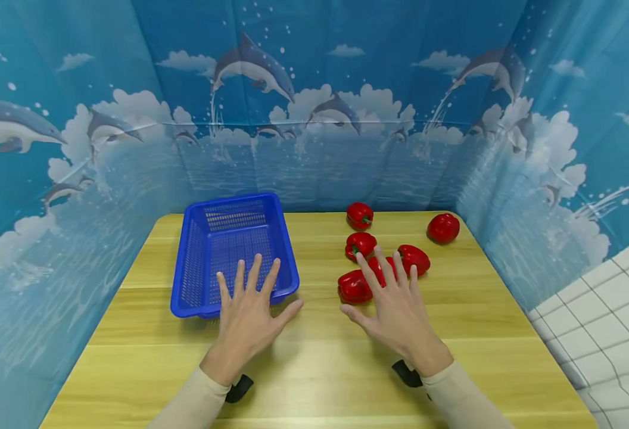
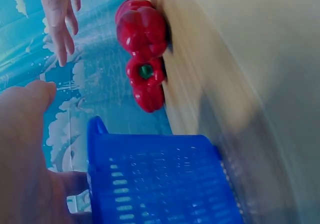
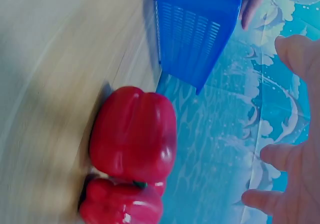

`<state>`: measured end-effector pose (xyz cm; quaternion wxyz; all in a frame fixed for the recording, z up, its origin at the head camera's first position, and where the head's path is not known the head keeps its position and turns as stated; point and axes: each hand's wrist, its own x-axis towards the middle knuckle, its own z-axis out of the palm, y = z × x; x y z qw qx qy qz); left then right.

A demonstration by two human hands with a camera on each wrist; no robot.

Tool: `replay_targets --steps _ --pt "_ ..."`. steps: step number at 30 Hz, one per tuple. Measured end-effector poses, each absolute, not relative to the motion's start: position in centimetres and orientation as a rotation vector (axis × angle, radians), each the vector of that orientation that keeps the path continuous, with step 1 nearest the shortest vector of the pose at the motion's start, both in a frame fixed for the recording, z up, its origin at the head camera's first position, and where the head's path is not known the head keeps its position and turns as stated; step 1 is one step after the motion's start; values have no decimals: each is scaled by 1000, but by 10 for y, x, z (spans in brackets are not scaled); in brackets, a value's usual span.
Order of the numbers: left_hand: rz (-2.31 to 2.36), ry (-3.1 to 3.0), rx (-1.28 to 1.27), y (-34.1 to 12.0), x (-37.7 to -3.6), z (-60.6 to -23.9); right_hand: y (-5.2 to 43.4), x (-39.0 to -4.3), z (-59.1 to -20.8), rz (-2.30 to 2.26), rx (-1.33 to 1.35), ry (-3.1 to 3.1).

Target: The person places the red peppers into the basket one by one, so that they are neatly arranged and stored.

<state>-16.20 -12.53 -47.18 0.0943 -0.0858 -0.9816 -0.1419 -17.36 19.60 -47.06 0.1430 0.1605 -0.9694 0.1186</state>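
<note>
Red peppers (image 1: pixel 354 287), six, lie on the desk (image 1: pixel 320 375) outside the blue basket (image 1: pixel 288 250). Left hand (image 1: pixel 248 320) and right hand (image 1: pixel 397 311) spread, gripping nothing. Handling judged unstarted.

Blue basket (image 1: pixel 196 311): rim toward the near edge of the table (image 1: pixel 320 375) partly covered by the left hand (image 1: pixel 248 319); contact unclear.
Middle pepper (image 1: pixel 377 271): partly hidden by the right hand (image 1: pixel 400 316).
Table: near edge cut off at the head view's bottom.
Sleeves (image 1: pixel 191 405): cropped there too.
Left hand: some fingertips lost behind the basket, left wrist view.
</note>
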Motion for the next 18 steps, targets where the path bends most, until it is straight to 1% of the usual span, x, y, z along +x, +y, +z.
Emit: replay_targets --steps 18 --pt "-307 -2797 -358 -139 -158 -493 169 -174 -477 405 711 -2683"
